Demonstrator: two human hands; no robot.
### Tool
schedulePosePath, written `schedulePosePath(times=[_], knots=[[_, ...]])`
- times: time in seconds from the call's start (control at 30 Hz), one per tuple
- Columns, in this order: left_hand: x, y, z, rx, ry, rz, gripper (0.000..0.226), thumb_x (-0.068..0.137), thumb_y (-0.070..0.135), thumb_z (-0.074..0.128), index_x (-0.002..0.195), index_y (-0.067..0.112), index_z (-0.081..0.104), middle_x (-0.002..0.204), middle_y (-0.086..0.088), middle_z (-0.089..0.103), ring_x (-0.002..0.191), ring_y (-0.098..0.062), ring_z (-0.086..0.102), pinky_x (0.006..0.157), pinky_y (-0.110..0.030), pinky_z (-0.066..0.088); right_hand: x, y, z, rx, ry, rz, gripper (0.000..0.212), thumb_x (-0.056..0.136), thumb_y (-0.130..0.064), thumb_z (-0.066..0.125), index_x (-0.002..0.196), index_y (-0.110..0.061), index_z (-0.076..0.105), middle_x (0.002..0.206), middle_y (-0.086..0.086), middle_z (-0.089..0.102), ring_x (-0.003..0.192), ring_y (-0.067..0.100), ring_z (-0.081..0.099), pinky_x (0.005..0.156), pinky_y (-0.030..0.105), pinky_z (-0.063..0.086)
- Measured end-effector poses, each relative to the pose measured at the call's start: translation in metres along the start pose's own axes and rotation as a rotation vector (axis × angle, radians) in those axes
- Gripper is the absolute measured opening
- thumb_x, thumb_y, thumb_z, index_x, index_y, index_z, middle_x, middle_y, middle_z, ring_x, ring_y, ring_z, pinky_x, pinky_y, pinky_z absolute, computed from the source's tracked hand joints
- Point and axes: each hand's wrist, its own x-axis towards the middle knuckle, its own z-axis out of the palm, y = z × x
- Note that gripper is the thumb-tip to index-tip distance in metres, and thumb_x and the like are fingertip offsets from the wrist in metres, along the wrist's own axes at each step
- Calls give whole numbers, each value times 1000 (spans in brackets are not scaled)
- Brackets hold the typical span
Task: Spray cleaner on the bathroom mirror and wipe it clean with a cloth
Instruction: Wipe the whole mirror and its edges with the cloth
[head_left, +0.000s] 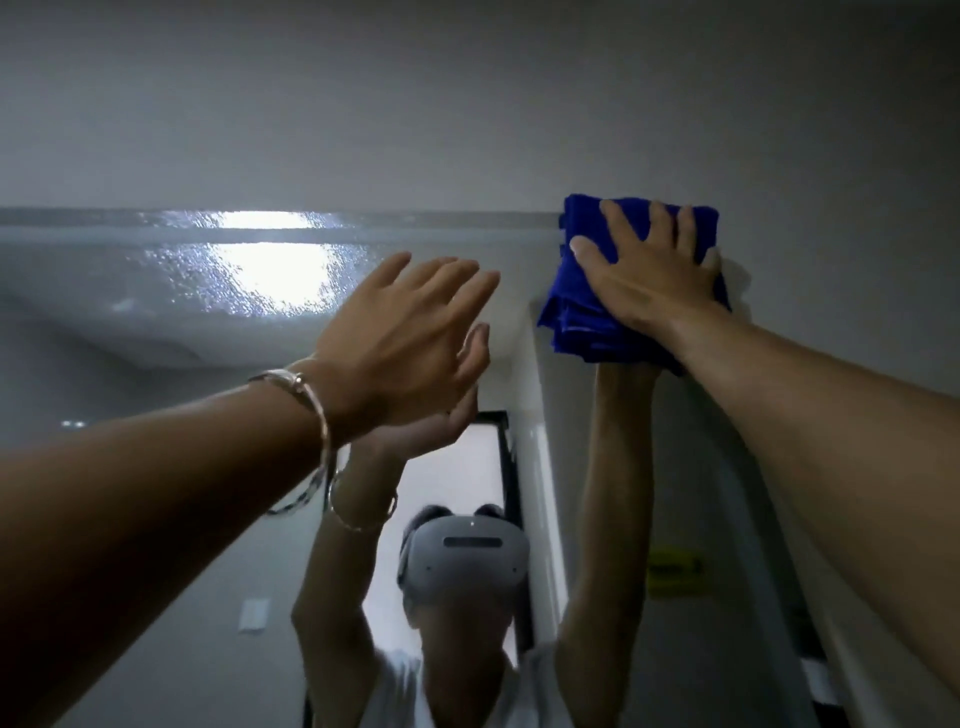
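Observation:
The bathroom mirror (156, 322) fills the lower part of the view, and its top edge runs across at about a third of the way down. A folded blue cloth (582, 312) lies flat against the mirror's top right corner, with my right hand (649, 270) pressed on it, fingers spread. My left hand (410, 327) is raised in front of the glass, open and holding nothing, a metal bangle on its wrist. Wet droplets glisten on the upper left of the mirror where a light reflects. No spray bottle is in view.
A grey wall (467, 104) rises above the mirror. The glass reflects me with both arms raised, a doorway behind and a yellow label (675, 569) low on the right.

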Motion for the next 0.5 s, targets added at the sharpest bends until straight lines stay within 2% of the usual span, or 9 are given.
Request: schedulePosePath(times=[0.1,0.17,0.23,0.27,0.3,0.33,0.43,0.5], knots=[[-6,-18,8,-6,1,-162,67,89,45,11,143,10,31,145,-14,39,132,-28,38,108,-46,26,-5,-17,5,-26,41,10,65,95,-64,14,152,-36,-1,161,9,-6,146,33,-12,114,58,-7],[-1,-16,15,-50,-1,-210,67,89,45,10,144,10,27,147,-14,35,134,-29,33,109,-47,22,-23,-46,14,-67,30,-173,64,96,-62,16,152,-36,0,161,9,-8,146,31,-13,114,56,-9],[14,-8,13,-118,55,-184,70,88,47,8,142,9,31,142,-16,39,129,-32,39,105,-45,28,-38,-69,26,-91,23,-439,64,95,-62,21,152,-36,2,161,6,-6,146,28,-13,114,54,-9],[21,-7,10,-146,80,-183,72,88,49,7,142,8,30,142,-17,40,128,-33,40,105,-44,29,-37,-70,27,-97,24,-509,65,95,-62,23,151,-36,5,161,4,-4,147,26,-11,115,53,-8],[26,-10,6,-157,97,-181,74,88,50,7,144,7,29,143,-18,39,129,-33,38,106,-44,28,-30,-63,24,-91,38,-498,65,94,-63,24,151,-37,7,161,3,-2,147,24,-9,115,52,-7],[28,-15,3,-156,105,-172,75,88,51,7,145,7,27,145,-18,38,131,-33,37,107,-43,27,-18,-49,18,-74,48,-407,65,94,-65,23,151,-37,8,161,3,-1,147,24,-8,115,52,-6],[14,-36,-6,-124,113,-113,75,89,52,8,146,8,27,145,-18,38,130,-33,38,107,-42,28,5,-7,2,26,18,21,67,93,-68,17,151,-37,4,161,6,-4,147,28,-9,116,53,-6],[1,-44,-6,-131,119,-120,74,90,52,9,145,7,28,144,-18,39,130,-33,39,106,-42,29,-3,-27,8,-8,20,28,67,94,-67,13,152,-36,1,161,7,-8,146,30,-12,115,55,-8]])
